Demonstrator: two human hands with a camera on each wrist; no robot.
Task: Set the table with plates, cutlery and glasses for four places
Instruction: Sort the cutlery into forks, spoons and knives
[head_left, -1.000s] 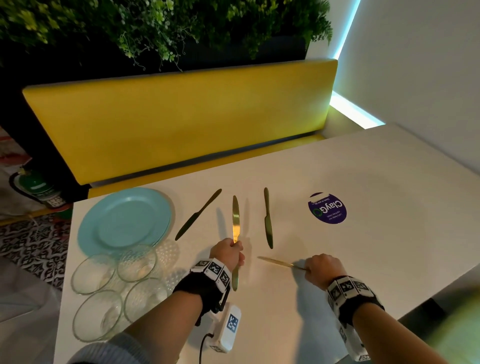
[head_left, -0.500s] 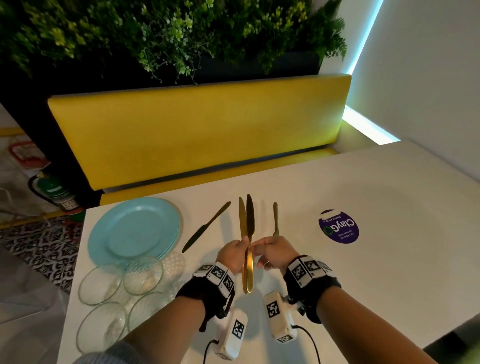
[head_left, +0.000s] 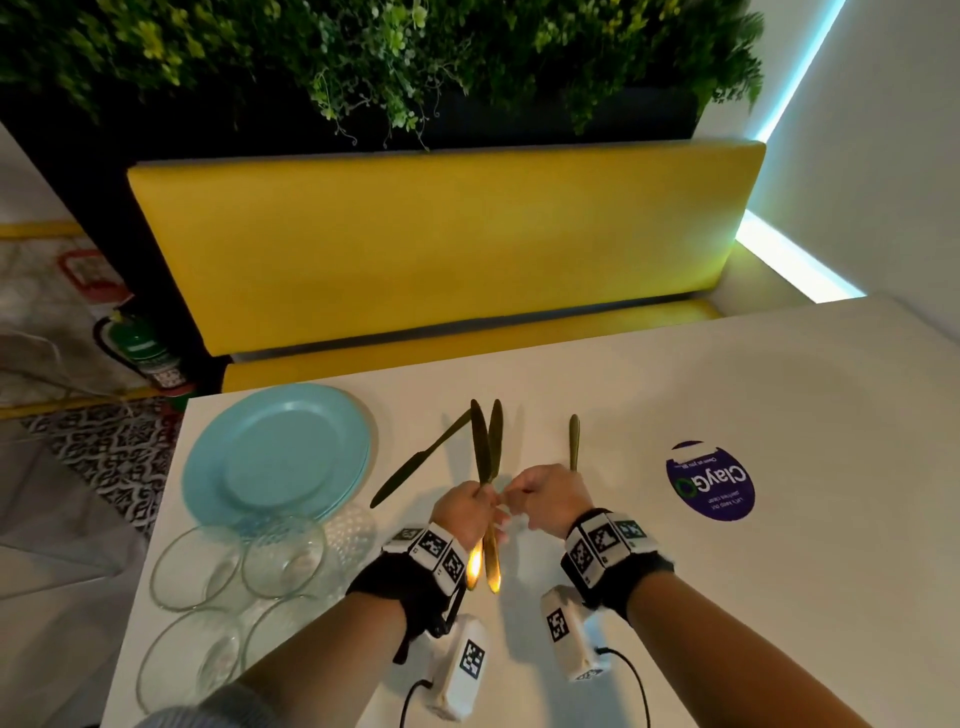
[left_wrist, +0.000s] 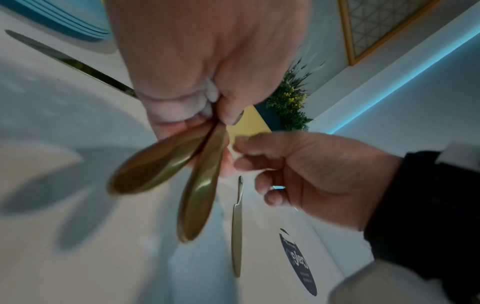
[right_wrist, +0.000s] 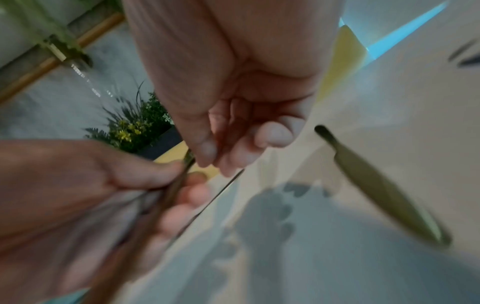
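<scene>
My left hand (head_left: 475, 503) grips two gold knives (head_left: 485, 447) together by their middles, blades pointing away and handles (left_wrist: 200, 195) toward me, lifted off the white table (head_left: 727, 597). My right hand (head_left: 540, 493) is right beside it, fingers curled with nothing between them. Two more gold knives lie on the table: one slanted (head_left: 415, 462) left of my hands, one straight (head_left: 573, 441) just beyond my right hand. A stack of light blue plates (head_left: 275, 457) sits at the far left, with several clear glasses (head_left: 197, 566) in front of it.
A round purple sticker (head_left: 710, 480) is on the table to the right. A yellow bench (head_left: 441, 244) runs along the far table edge, under a wall of green plants (head_left: 415, 62). The left table edge drops to a patterned floor.
My right hand lifted a knife from the table, brought it left and passed it into my left hand, which held one knife before. The right hand has let go.
</scene>
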